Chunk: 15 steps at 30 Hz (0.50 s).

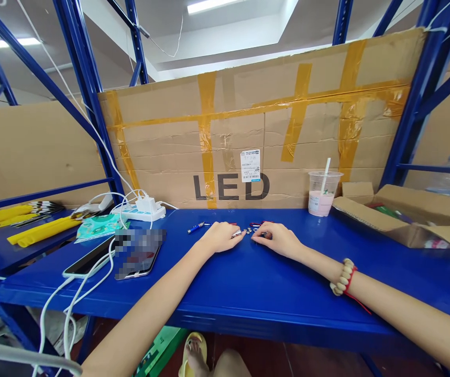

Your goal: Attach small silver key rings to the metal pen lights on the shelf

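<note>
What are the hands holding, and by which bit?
The left hand holds a small silvery piece at the fingertips; which part is too small to tell. Whether the right hand holds anything is unclear.

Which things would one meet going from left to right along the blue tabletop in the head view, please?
Phone in a pale case, second phone, left hand, right hand, cup with a straw, open cardboard box.
</note>
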Each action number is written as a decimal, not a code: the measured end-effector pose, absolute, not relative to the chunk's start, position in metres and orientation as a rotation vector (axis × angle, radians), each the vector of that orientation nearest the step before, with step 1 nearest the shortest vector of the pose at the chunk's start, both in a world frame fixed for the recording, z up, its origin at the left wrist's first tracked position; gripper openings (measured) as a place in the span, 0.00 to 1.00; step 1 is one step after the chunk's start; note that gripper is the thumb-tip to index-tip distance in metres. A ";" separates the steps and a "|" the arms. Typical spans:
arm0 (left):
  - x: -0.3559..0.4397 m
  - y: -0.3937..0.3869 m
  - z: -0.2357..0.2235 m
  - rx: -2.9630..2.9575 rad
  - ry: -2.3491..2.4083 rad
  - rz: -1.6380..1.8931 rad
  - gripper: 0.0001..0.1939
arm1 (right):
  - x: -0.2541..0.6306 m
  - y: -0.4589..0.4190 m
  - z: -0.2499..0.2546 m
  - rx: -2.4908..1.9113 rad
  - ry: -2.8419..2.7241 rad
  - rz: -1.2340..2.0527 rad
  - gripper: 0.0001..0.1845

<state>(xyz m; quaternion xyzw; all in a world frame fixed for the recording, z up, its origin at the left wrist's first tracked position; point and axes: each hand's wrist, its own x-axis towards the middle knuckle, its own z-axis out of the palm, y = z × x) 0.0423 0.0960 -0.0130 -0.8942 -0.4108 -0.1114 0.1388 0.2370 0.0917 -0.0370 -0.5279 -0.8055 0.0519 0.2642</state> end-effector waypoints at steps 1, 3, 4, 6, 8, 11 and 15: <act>0.042 0.096 -0.014 -2.583 -1.184 -0.325 0.22 | 0.237 0.091 -0.036 -1.441 -2.184 0.140 0.10; 0.042 0.097 -0.014 -2.575 -1.181 -0.330 0.22 | 0.236 0.090 -0.035 -1.460 -2.191 0.149 0.10; 0.042 0.097 -0.014 -2.574 -1.182 -0.331 0.22 | 0.236 0.090 -0.035 -1.462 -2.190 0.154 0.10; 0.041 0.097 -0.014 -2.580 -1.184 -0.335 0.22 | 0.237 0.090 -0.035 -1.448 -2.188 0.160 0.10; 0.041 0.096 -0.013 -2.596 -1.190 -0.332 0.22 | 0.237 0.091 -0.037 -1.428 -2.184 0.160 0.11; 0.042 0.095 -0.011 -2.603 -1.206 -0.318 0.22 | 0.238 0.092 -0.038 -1.407 -2.172 0.152 0.10; 0.043 0.094 -0.011 -2.595 -1.206 -0.306 0.21 | 0.237 0.091 -0.037 -1.414 -2.161 0.155 0.10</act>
